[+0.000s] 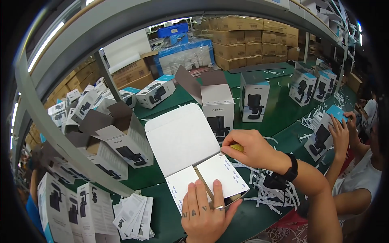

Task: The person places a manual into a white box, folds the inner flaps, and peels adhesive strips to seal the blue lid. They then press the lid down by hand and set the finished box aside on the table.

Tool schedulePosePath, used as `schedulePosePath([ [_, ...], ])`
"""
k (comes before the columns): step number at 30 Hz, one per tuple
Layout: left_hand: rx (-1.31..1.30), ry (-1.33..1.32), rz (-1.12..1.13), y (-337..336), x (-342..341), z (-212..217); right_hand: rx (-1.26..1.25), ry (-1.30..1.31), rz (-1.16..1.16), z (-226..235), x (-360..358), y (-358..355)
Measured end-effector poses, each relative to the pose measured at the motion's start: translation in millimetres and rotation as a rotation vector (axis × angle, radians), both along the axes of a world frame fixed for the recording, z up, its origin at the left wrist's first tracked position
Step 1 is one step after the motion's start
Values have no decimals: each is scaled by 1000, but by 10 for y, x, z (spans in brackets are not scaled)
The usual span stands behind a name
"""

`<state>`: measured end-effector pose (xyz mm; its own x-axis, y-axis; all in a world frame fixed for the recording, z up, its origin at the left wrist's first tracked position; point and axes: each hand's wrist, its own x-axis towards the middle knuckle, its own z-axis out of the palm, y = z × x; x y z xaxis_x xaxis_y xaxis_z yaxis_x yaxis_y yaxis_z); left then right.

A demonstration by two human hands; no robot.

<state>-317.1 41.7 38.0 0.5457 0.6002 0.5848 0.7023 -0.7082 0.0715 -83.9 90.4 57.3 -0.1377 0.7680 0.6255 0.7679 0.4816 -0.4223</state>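
Note:
A white carton [184, 137] lies before me with its broad lid folded back and two inner flaps nearly meeting over a narrow gap. My left hand [204, 212] rests on these flaps, fingers stretched out flat and holding nothing. At the carton's right fold, my right hand [253, 150] is closed around a small yellow object [237, 147], mostly hidden by the fingers; its kind I cannot make out. Something dark shows inside the carton's open near-right corner. Behind it stands an open-topped printed box [219, 109] with a microphone picture.
Several folded leaflets [135, 216] lie left of the carton. Paper strips [275, 194] are heaped at right on the green table [269, 127]. Opened boxes [125, 143] crowd the left, beside a metal post [60, 133]. At far right a co-worker's hands [340, 131] hold a printed box.

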Motion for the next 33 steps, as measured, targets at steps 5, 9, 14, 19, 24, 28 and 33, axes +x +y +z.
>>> schedulePosePath([
  [5,7,38,0,60,-131,-27,-206,81,156,45,-171,-97],
  [9,0,81,-3,59,-188,17,-106,-26,102,61,-261,-162],
  [14,174,-21,-46,90,-232,-151,8,-28,-10,-31,-212,29],
  [19,130,-77,-101,127,-325,-174,-130,-16,102,2,-309,-281],
  [24,166,-74,-93,126,-389,-167,-371,116,-57,239,-514,-396],
  [28,167,-88,-164,46,-374,-138,-145,1,-59,57,-397,-295],
  [33,139,-86,-132,89,-506,-189,-231,-61,-129,-5,-645,-130],
])
